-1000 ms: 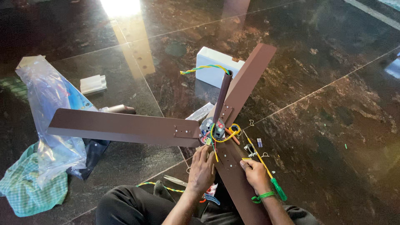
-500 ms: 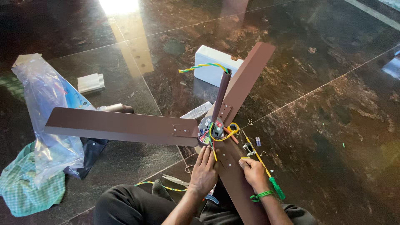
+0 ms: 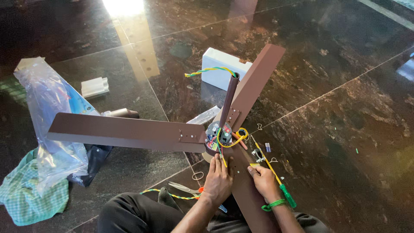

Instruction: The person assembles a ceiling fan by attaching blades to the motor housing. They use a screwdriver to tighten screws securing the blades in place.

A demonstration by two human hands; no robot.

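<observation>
A brown three-blade ceiling fan lies on the dark floor, its hub (image 3: 219, 136) open with coloured wires showing and a down rod (image 3: 229, 97) rising from it. My left hand (image 3: 218, 180) presses flat on the near blade (image 3: 243, 190) just below the hub. My right hand (image 3: 264, 181) rests on the same blade's right edge, fingers pinched at a small yellow piece; whether it grips it is unclear. A green-handled screwdriver (image 3: 276, 179) lies along my right hand.
A white box (image 3: 221, 67) sits beyond the fan. Clear plastic packaging (image 3: 49, 112) and a green checked cloth (image 3: 26, 200) lie at left. Pliers (image 3: 185, 188) and a twisted wire (image 3: 170, 195) lie by my knee. Small screws and clips (image 3: 261, 153) are scattered right of the hub.
The view has shifted slightly. Both hands stay on the near blade, with my right hand moved a little up toward the hub.
</observation>
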